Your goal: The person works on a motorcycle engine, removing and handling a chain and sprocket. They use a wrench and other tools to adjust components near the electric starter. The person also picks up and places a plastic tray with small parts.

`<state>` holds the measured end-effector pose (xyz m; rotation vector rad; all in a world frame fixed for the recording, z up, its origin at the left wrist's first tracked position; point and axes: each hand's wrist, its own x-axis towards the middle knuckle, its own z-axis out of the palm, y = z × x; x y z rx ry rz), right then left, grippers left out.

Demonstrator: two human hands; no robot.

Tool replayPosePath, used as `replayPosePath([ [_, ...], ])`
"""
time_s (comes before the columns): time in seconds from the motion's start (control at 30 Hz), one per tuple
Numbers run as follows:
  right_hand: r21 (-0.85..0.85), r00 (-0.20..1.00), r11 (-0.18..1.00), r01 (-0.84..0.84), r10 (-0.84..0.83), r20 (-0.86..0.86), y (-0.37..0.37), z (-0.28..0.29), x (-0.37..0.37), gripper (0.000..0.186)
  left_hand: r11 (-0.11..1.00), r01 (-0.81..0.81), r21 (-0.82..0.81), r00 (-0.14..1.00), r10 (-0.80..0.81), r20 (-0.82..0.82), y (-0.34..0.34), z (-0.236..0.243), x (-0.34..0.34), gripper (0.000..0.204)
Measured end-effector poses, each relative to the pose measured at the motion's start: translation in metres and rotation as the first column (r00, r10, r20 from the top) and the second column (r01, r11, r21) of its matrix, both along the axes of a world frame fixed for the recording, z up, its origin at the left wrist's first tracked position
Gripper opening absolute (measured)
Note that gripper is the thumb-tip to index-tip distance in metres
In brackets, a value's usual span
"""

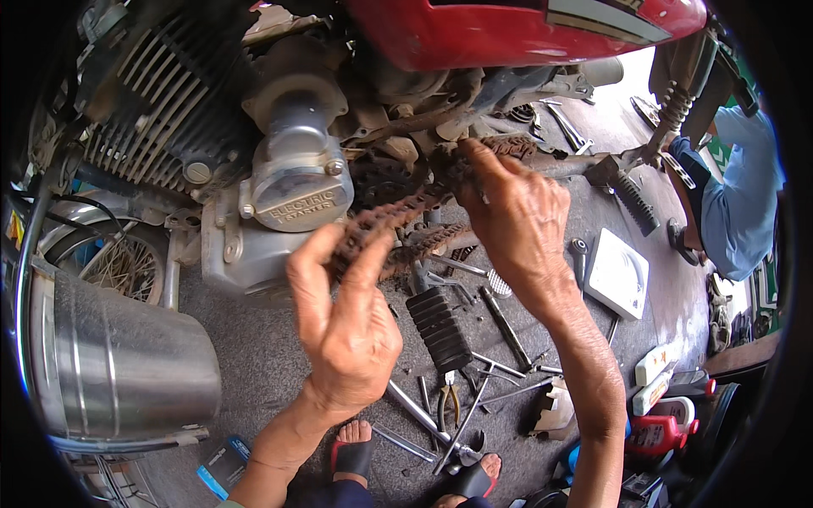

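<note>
A rusty, greasy motorcycle drive chain runs between my two hands, beside the grey engine casing. My left hand pinches its lower left end, thumb and fingers on either side. Up and to the right, the fingers of my right hand close on the chain near the dark sprocket area; the exact spot of the grip is partly hidden. Another length of chain loops just below. Under the hands sticks out a black rubber footrest.
Spanners, a hammer, pliers and rods lie on the grey floor below. A white box sits at the right, with bottles lower down. The red fuel tank hangs overhead. A person in blue is at far right.
</note>
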<state>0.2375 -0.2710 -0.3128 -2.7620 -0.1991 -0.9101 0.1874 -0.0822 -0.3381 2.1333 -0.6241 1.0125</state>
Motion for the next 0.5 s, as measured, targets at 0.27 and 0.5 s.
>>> replayPosePath([
  [0.27, 0.078, 0.996, 0.993, -0.085, 0.086, -0.012, 0.02, -0.004, -0.019, 0.028, 0.999, -0.04, 0.005, 0.996, 0.039, 0.076, -0.003, 0.009, 0.008, 0.041],
  [0.5, 0.701, 0.925, 0.647, -0.3, 0.376, 0.05, 0.026, -0.002, -0.005, 0.03, 0.999, 0.003, -0.032, 0.997, 0.0, 0.071, -0.005, -0.001, 0.009, 0.047],
])
